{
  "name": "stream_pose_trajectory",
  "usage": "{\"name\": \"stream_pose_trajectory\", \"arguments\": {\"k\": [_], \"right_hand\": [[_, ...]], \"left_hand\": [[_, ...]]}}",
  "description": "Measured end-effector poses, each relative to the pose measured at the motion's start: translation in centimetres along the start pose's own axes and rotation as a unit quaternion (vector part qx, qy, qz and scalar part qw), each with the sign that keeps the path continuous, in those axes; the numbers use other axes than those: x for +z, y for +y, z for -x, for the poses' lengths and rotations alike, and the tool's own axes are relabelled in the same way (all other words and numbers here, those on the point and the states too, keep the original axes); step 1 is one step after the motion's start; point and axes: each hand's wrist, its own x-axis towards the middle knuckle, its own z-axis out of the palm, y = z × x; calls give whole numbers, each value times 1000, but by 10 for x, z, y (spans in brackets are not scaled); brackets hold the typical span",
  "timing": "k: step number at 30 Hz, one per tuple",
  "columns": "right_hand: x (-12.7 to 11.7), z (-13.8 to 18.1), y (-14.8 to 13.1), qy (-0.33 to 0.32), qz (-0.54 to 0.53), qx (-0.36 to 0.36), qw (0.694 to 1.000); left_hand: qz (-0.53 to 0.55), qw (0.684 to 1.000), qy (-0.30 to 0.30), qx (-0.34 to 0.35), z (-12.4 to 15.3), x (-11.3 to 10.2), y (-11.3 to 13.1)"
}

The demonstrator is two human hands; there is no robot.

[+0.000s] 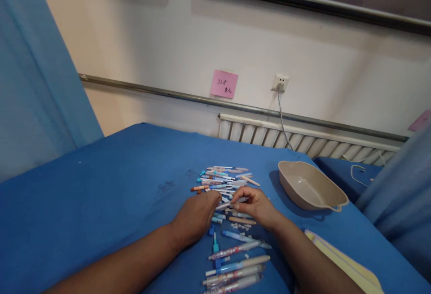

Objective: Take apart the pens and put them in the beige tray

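Observation:
Both of my hands meet over a scatter of pens on a blue cloth. My left hand (198,215) is curled, with its fingertips pinching one end of a thin pale pen (231,204). The other end of that pen sits in the closed fingers of my right hand (254,204). Behind the hands lies a pile of loose pens and pen parts (222,178). Several assembled pens (235,265) lie in a row close to me, below my wrists. Small white bits (240,226) lie under my right hand.
A beige oval tray (311,186) stands to the right of the pens. A pale yellow object (343,260) lies at the lower right by my right forearm. Behind the table are a wall radiator (303,139), a socket with a cable (280,83) and a pink note (224,84).

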Motion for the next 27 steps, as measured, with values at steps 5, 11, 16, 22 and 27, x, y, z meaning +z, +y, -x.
{"name": "stream_pose_trajectory", "arguments": {"k": [5,11,16,22,27], "right_hand": [[1,-1,3,5,-28,17,999],[2,-2,0,10,-1,-1,1000],[0,-1,-2,-6,45,-42,998],[2,-2,-2,20,12,27,999],[3,-3,3,18,27,56,998]], "left_hand": [[45,998,42,1,2,-2,1],[7,999,16,43,3,0,2],[-12,999,-16,38,1,0,2],[-11,999,-4,40,1,0,1],[-27,998,1,49,1,-1,0]]}}
